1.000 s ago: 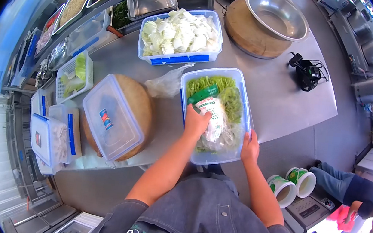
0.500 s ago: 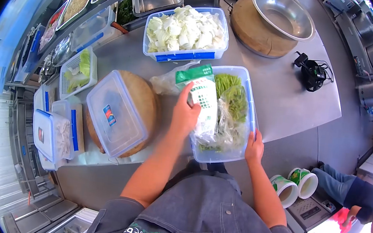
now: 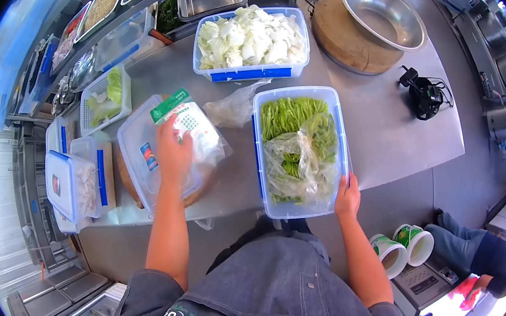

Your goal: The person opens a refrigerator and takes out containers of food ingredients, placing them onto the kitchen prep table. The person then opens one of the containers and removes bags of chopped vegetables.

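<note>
My left hand (image 3: pixel 175 151) grips a white and green printed plastic bag (image 3: pixel 198 127), holding it over a clear lid (image 3: pixel 133 134) that lies on a round wooden board (image 3: pixel 188 199). Fingers of my right hand (image 3: pixel 347 198) are closed around the right edge of a clear plastic container (image 3: pixel 290 212) at the counter's front. Inside that container lie green leafy stalks (image 3: pixel 290 113), partly covered by a crumpled clear plastic bag (image 3: pixel 285 152). Another crumpled clear bag (image 3: pixel 237 107) rests on the counter between the lid and the container.
Behind stands a container of chopped cabbage (image 3: pixel 252 38). A metal bowl (image 3: pixel 384 16) sits on another round board (image 3: pixel 348 50), near a black device (image 3: pixel 426 97). At left are a white basket (image 3: pixel 105 102) and lidded boxes (image 3: pixel 70 180). A person (image 3: pixel 475 255) bends at lower right.
My left hand has carried the printed bag left, from above the greens to above the lid, uncovering the stalks. My right hand stays on the container's edge.
</note>
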